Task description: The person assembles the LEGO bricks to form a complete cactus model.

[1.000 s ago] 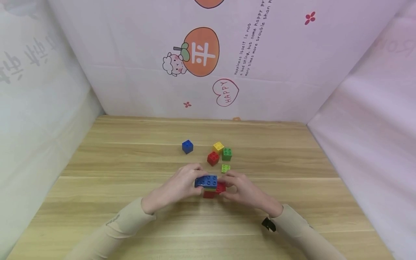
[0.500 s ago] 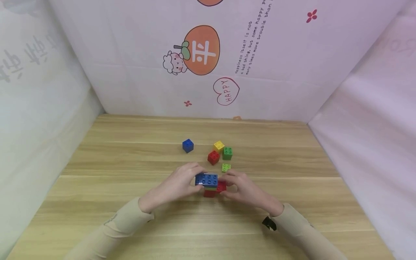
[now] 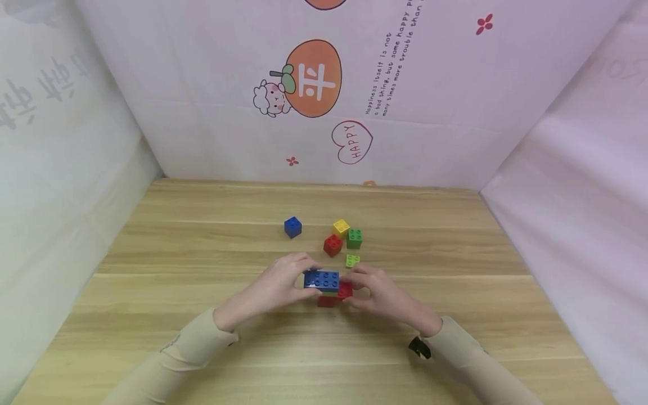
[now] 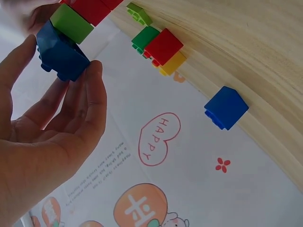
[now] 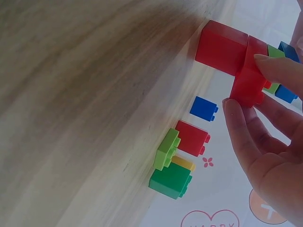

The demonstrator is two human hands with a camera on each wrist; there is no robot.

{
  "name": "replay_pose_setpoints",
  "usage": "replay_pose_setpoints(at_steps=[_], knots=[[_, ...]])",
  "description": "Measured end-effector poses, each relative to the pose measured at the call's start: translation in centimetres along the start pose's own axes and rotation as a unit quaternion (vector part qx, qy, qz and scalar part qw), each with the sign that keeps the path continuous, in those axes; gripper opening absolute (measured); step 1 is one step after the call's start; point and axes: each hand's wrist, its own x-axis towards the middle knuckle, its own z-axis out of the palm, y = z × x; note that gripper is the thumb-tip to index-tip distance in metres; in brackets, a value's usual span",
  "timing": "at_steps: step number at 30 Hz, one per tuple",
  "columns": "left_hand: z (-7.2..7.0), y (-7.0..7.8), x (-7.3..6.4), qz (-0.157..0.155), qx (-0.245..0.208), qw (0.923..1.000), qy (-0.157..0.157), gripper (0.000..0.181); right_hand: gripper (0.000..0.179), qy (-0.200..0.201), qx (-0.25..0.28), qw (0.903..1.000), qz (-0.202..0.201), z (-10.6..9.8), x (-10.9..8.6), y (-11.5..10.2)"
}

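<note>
A stack of toy building bricks stands between the two hands. On top is a long blue brick, pinched at its left end by my left hand between thumb and fingers. Under it lies a light green brick. Below that, a red brick juts out to the right, and my right hand pinches its end. A red block forms the bottom of the stack. In the left wrist view, the blue brick sits between thumb and fingertips.
Beyond the hands on the wooden table lie loose bricks: blue, yellow, red, green and a thin light green one. White printed cloth walls the back and sides. A black object shows by the right cuff.
Both hands keep their grip on the stack, which stays in place. The left wrist has shifted slightly left, and the left thumb has moved slightly. The loose bricks have not moved.
</note>
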Motion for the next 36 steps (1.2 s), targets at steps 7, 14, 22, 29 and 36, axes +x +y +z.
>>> replay_pose_setpoints(at_steps=[7, 14, 22, 29, 36], knots=[[-0.9, -0.9, 0.2, 0.026, -0.022, 0.9990, 0.029, 0.042, 0.039, 0.000, -0.008, 0.9999, -0.008, 0.0, 0.0, 0.0], [-1.9, -2.6, 0.9, 0.035, -0.045, 0.9949, 0.083, 0.034, 0.040, -0.004, -0.004, 1.0000, 0.000, 0.0, 0.0, 0.0], [-2.0, -4.8, 2.5, 0.006, -0.050, 0.9938, 0.099, 0.029, 0.039, -0.012, -0.005, 0.9999, 0.007, -0.1, 0.0, 0.0], [-2.1, -6.5, 3.7, -0.043, -0.068, 0.9933, 0.083, 0.032, 0.038, -0.007, -0.004, 1.0000, -0.003, -0.1, 0.0, 0.0], [-2.2, -8.3, 4.4, -0.070, -0.071, 0.9911, 0.088, 0.031, 0.038, -0.008, -0.009, 0.9999, 0.000, -0.2, 0.0, -0.2]])
